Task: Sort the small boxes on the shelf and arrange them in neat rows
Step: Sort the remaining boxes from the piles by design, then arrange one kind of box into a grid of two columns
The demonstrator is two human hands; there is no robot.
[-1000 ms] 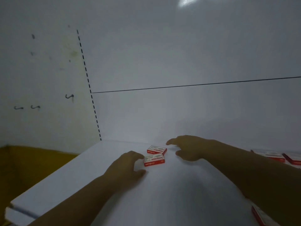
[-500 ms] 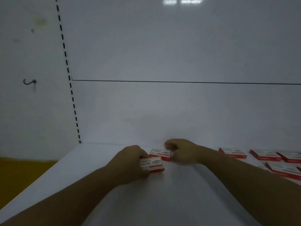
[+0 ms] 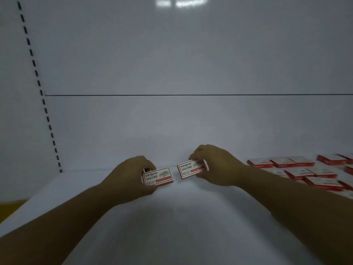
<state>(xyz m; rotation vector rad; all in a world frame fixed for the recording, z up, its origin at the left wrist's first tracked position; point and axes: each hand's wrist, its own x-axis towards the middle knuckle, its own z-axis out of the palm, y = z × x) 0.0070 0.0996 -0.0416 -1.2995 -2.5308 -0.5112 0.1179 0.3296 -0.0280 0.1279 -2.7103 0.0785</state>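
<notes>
Both boxes now lifted apart, left hand (image 3: 133,174) pinching one box (image 3: 158,176), right hand (image 3: 214,165) the other (image 3: 192,169); placing step, next needs aligning on shelf (image 3: 172,217).

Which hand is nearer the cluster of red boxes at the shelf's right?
Right. The right hand, holding one box, is just left of the cluster; the left hand, holding another box, is farther left.
</notes>
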